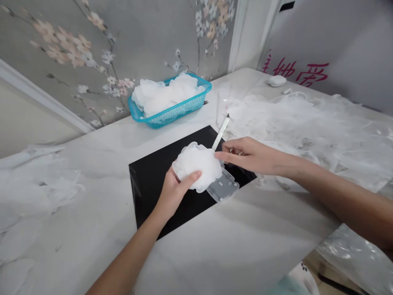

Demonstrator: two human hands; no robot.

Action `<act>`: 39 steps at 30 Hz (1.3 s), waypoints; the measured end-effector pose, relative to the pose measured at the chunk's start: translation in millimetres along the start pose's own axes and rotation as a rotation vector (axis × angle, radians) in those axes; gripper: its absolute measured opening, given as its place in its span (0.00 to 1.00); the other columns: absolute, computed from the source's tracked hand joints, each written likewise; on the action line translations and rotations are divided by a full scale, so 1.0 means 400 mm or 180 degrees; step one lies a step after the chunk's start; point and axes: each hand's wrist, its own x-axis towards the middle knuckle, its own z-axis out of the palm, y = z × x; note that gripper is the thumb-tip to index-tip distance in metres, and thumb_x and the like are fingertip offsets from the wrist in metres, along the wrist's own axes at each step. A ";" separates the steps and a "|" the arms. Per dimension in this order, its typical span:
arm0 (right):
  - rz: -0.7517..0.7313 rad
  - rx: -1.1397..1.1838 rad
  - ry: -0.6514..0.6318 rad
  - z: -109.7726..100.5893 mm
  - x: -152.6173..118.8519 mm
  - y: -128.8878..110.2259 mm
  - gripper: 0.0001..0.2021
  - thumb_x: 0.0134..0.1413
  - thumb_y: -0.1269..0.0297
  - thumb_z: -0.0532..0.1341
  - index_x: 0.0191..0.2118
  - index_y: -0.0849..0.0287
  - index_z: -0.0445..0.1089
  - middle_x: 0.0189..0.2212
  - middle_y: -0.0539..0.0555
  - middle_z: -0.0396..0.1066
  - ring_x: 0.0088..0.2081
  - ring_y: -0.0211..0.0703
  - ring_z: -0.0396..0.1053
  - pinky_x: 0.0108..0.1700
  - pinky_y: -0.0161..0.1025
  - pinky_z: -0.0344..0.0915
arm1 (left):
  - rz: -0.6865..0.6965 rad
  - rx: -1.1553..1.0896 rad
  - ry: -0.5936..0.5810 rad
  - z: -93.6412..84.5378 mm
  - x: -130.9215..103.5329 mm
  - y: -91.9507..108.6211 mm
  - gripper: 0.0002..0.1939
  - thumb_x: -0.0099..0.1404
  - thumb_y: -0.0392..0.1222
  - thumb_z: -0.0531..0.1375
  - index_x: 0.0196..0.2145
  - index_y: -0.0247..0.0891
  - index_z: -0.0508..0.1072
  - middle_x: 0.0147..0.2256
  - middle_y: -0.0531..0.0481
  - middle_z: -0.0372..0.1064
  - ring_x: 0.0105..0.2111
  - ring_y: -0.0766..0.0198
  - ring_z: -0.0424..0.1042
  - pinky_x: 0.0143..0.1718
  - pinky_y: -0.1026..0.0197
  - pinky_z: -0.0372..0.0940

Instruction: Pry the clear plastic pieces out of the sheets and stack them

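While the left hand (pixel 173 190) holds the soft white pile (pixel 199 166) over the black board (pixel 153 184), its thumb lies on top and its fingers go under. That grip looks good, but a light thumb seems best, since a hard push could squash the soft middle. The right hand (pixel 247 155) is half curled, with a fingertip at the pile's far right edge; I cannot tell if it pinches any of it. It would help to feel for just one thin edge and pull gently, so nothing rips or slides. The wavy rims should line up. The gray flat shape (pixel 225 185) peeks out beside the pile, and the thin pale tool (pixel 220 133) has a dark tip, maybe sharp, so fingers should stay away from that end.
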 end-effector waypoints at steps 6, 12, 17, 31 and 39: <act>-0.0064 -0.1070 -0.0855 -0.024 -0.006 -0.004 0.18 0.46 0.48 0.61 0.35 0.58 0.64 0.32 0.51 0.66 0.27 0.37 0.61 0.27 0.34 0.54 | -0.0027 -0.0373 0.0203 -0.002 -0.002 0.005 0.27 0.53 0.42 0.67 0.50 0.36 0.69 0.45 0.46 0.71 0.47 0.56 0.69 0.43 0.63 0.67; -0.0381 -0.1119 -0.1173 -0.023 -0.011 -0.007 0.11 0.46 0.59 0.61 0.32 0.58 0.61 0.32 0.50 0.65 0.28 0.36 0.60 0.27 0.33 0.53 | 0.0077 -0.0809 0.0526 0.002 0.002 0.009 0.23 0.56 0.41 0.65 0.50 0.37 0.69 0.48 0.46 0.70 0.49 0.58 0.69 0.42 0.67 0.67; -0.0634 0.0116 -0.1516 -0.025 -0.020 -0.019 0.08 0.52 0.65 0.58 0.28 0.59 0.58 0.20 0.44 0.56 0.21 0.29 0.54 0.23 0.30 0.52 | 0.0138 -0.0635 0.0489 0.005 0.003 0.003 0.24 0.57 0.41 0.64 0.51 0.38 0.68 0.48 0.46 0.70 0.50 0.57 0.68 0.44 0.65 0.66; 0.0143 0.1616 -0.0278 0.048 -0.008 -0.004 0.18 0.45 0.57 0.66 0.25 0.58 0.55 0.16 0.45 0.65 0.14 0.30 0.62 0.17 0.28 0.51 | 0.0010 -0.0136 -0.0312 -0.011 -0.002 -0.004 0.21 0.54 0.39 0.62 0.46 0.37 0.69 0.47 0.47 0.70 0.49 0.53 0.67 0.49 0.58 0.62; 0.0110 0.1757 0.0027 0.050 -0.013 -0.018 0.19 0.45 0.58 0.66 0.24 0.58 0.53 0.10 0.42 0.61 0.12 0.30 0.59 0.16 0.27 0.48 | 0.0026 -0.0010 -0.0258 -0.012 0.003 -0.008 0.20 0.54 0.38 0.59 0.47 0.38 0.69 0.43 0.48 0.71 0.45 0.55 0.67 0.44 0.60 0.63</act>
